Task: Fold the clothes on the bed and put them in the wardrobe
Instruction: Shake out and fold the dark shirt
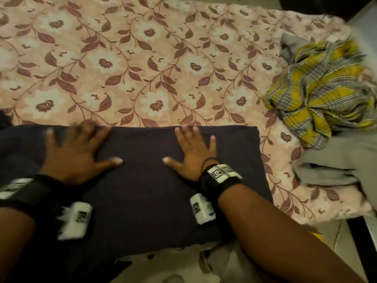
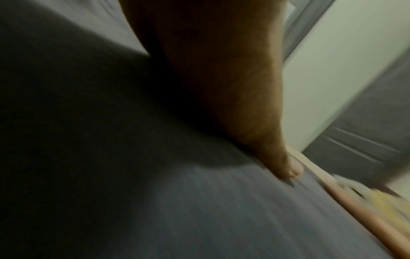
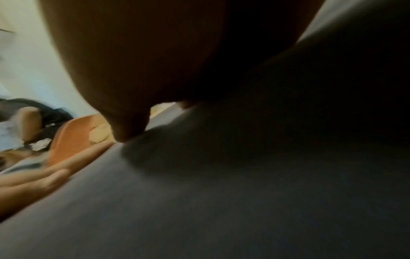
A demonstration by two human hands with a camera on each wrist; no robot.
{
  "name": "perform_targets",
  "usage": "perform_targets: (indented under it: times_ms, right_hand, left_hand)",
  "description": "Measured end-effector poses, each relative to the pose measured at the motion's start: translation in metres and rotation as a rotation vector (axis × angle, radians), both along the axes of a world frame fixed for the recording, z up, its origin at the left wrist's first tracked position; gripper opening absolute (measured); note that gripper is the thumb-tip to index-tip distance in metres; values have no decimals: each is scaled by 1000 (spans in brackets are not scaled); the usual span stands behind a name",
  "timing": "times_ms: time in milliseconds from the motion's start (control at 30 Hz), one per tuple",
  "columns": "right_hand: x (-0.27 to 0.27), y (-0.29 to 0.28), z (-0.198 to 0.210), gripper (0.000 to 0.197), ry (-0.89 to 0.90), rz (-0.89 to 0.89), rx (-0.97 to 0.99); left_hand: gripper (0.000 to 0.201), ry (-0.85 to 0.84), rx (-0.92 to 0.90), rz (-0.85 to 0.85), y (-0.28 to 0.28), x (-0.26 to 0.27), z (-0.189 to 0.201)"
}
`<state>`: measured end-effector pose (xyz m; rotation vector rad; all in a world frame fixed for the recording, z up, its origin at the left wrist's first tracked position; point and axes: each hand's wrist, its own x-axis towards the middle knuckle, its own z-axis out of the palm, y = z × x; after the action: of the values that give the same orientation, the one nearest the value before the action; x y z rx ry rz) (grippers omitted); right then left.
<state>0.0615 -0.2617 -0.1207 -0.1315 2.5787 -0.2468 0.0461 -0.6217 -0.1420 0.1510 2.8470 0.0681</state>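
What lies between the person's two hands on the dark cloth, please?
Only a bare stretch of the dark cloth lies between the left hand and the right hand, both pressed flat on it; the head view shows this.

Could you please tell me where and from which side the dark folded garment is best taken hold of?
Probably at its right edge, approached from the right: the dark folded garment lies flat, and that straight edge lies exposed on the bedsheet, while both hands press its middle.

Both hands flat on garment [image 1: 142, 180] at bed [image 1: 142, 58] front; clothes pile [image 1: 318, 94] far right
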Motion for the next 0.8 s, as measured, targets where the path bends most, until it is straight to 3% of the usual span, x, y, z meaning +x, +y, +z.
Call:
perform_targets:
  times_ms: [67,167,233,300,367,433,500,567,633,700,733,800]
  right_hand:
    - [-6,57,0,108,44,-214,67]
    - [-8,127,2,116,59,-484,116]
    - [-8,147,2,121,34,-555,126]
    - [-2,146,15,124,136,-549,148]
    - [6,124,25,124,281,-398,95]
    - [15,93,24,127,334,-161,13]
    - [30,61,23,122,186,-70,-30]
    - [51,42,7,106,66,-144,-71]
    - [75,40,-18,91,-79,-229,-153]
    - [90,49,-50,91,-184,-299,-258]
    - [96,55,-62,89,-173,-325,-287]
    - [96,64,-71,80,-142,-362,-318]
  left_hand:
    - [106,54,51,220,-63,-24,-7]
    - [102,34,-17,105,-112,-42,-31]
    - [95,99,33,221,-105,-38,-37]
    - [78,135,94,274,-85,-30,-26]
    - [62,251,187,388,-94,-25,0]
    - [63,431,409,646,-115,-20,29]
    - [52,424,490,939,-138,-15,42]
    - [45,337,493,1082,-150,-10,42]
    - [44,222,554,1045,-160,-11,42]
    - [36,124,648,1013,-168,-16,40]
    - [31,118,726,1031,-171,-19,39]
    - [25,217,1070,1156,-169,-22,50]
